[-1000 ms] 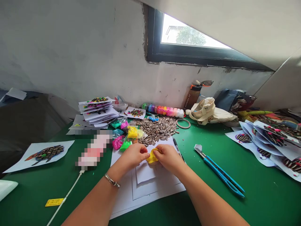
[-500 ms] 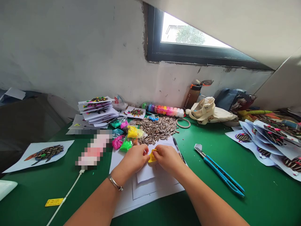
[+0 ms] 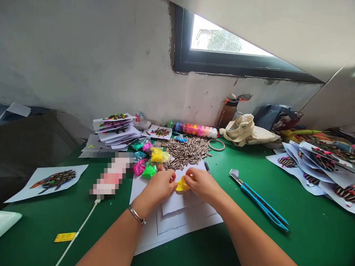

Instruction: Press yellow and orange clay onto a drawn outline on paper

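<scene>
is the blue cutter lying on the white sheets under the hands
No, the blue cutter lies on the green table, to the right of the white sheets.

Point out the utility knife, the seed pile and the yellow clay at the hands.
Utility knife (image 3: 262, 204): head view, on its blue handle.
Seed pile (image 3: 189, 150): head view, middle of the heap.
Yellow clay (image 3: 181, 185): head view, bare part between the hands.
</scene>
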`<act>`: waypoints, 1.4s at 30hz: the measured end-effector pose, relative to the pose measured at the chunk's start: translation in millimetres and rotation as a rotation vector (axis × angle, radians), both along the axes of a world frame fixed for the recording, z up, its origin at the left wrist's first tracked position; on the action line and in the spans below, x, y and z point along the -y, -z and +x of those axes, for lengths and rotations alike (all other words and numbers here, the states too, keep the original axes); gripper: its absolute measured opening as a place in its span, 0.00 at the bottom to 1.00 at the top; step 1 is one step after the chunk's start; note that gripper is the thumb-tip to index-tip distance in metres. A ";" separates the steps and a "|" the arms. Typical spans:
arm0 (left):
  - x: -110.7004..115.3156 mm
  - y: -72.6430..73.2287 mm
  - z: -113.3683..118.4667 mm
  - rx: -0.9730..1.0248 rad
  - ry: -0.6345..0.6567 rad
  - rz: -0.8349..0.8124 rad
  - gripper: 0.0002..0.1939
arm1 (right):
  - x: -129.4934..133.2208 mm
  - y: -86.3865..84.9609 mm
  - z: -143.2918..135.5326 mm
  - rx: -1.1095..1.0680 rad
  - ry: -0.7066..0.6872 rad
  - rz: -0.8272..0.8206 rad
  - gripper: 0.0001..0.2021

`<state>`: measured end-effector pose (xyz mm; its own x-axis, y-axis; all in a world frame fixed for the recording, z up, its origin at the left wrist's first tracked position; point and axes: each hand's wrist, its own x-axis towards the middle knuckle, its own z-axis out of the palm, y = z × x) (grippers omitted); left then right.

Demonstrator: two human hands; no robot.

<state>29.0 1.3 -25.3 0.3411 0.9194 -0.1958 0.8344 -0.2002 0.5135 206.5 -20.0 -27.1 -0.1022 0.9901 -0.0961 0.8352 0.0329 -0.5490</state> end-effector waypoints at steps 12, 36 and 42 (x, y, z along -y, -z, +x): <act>-5.4 1.7 -3.5 0.021 0.028 -0.036 0.08 | 1.2 4.9 -4.0 -0.030 -0.027 0.038 0.10; 0.3 -2.4 -4.3 0.015 0.094 -0.016 0.03 | 3.6 2.5 -2.1 -0.057 -0.068 0.056 0.10; 6.1 0.0 -1.2 0.005 0.102 0.029 0.02 | 2.5 2.2 0.4 -0.059 -0.061 0.066 0.10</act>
